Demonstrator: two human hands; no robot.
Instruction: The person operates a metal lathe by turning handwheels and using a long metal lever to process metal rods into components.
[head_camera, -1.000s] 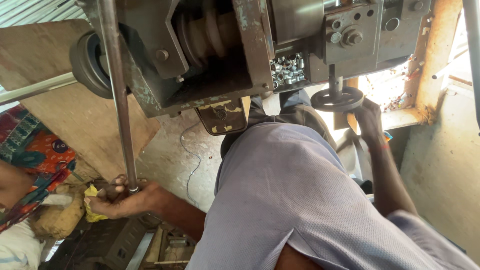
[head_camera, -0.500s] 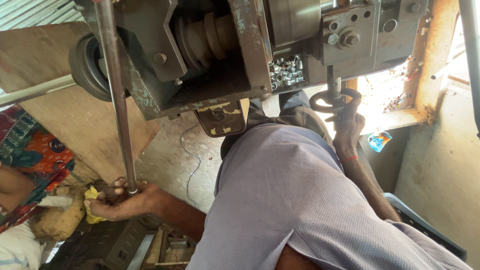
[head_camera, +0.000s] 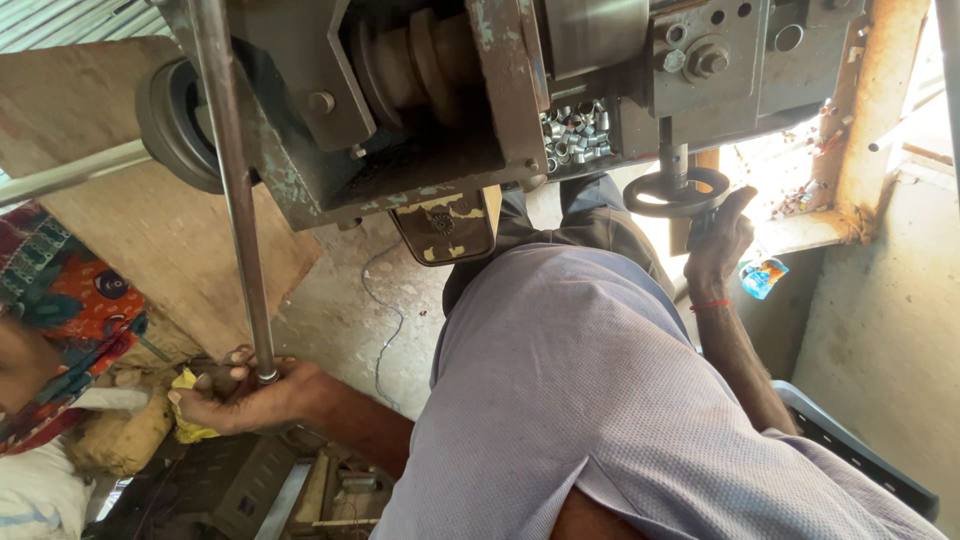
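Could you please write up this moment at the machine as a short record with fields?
Setting: workshop, head view looking down over the person's lilac shirt
Machine: grey metal machine with a pulley wheel
Left hand: closed around the lower end of a long steel rod
Right hand: gripping a small black handwheel
Loose parts: small metal sleeves piled in the machine
Nearby: a second person's patterned cloth at the left edge

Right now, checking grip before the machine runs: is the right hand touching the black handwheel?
Touching: the head view shows the right hand with fingers against the handwheel's rim.
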